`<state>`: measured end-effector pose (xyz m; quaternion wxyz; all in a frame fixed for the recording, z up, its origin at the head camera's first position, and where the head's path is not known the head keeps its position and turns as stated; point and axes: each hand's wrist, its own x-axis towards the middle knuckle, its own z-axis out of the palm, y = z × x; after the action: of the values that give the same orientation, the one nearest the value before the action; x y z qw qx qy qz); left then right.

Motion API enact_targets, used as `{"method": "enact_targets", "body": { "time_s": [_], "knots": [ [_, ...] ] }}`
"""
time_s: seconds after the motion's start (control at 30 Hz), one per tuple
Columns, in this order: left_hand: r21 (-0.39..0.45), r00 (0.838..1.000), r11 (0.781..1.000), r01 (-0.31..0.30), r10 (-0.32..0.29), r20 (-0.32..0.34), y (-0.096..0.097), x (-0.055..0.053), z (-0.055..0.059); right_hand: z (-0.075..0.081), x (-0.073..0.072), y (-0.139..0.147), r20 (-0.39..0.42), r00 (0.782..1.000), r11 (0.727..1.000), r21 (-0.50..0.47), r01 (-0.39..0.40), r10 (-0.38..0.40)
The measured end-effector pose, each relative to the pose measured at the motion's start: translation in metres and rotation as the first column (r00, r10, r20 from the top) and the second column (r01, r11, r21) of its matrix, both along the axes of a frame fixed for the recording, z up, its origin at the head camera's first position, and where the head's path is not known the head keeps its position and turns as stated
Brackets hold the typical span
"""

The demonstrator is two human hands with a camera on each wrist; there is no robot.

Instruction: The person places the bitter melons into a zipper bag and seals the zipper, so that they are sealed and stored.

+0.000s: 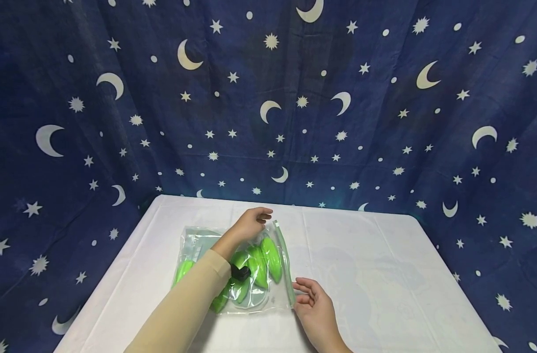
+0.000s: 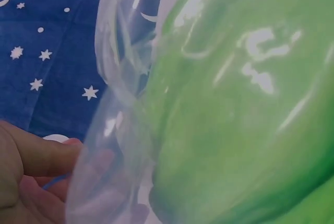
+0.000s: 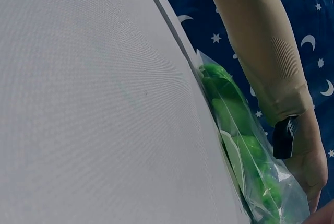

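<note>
A clear zip bag (image 1: 279,294) lies on the table, holding several bright green, glossy, oblong pieces (image 1: 271,259) that look like toy fruit or vegetables. Their exact kind cannot be told. A pale, flat, rounded item (image 1: 250,300) shows under them. My left hand (image 1: 249,223) reaches over the bag to the far end of its green zip strip (image 1: 283,245), fingers loosely bent. Film overlaps its fingertips in the left wrist view. At the strip's near end, my right hand (image 1: 314,306) has curled fingers and thumb at the bag's corner, seemingly pinching it; the contact is partly hidden.
A white cloth covers the table (image 1: 383,274), with its far edge against a dark blue curtain (image 1: 233,113) patterned with moons and stars. My left sleeve (image 1: 184,304) crosses over the bag, and a black strap part (image 1: 240,273) at that wrist hides some green pieces.
</note>
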<state>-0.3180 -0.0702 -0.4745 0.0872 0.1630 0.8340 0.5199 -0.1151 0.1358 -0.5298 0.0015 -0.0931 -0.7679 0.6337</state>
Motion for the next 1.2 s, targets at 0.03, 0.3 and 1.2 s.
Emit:
{"method": "enact_targets", "body": {
  "time_s": [0.03,0.3,1.2],
  "knots": [
    [0.007,1.000,1.000,0.002,-0.002,0.006,0.0001,-0.0009,-0.0007,-0.0001,-0.0001,0.0000,-0.001,1.000,1.000,0.000,0.000,0.000],
    [0.019,1.000,1.000,0.021,-0.021,0.018,0.0020,-0.0073,-0.0072,-0.0014,-0.0003,0.0004,-0.011,1.000,1.000,0.006,-0.001,0.001],
    [0.051,0.996,0.995,-0.082,0.081,0.032,0.0013,-0.0068,-0.0072,-0.0010,0.0025,0.0068,0.010,1.000,1.000,0.010,0.004,-0.004]
  ]
}}
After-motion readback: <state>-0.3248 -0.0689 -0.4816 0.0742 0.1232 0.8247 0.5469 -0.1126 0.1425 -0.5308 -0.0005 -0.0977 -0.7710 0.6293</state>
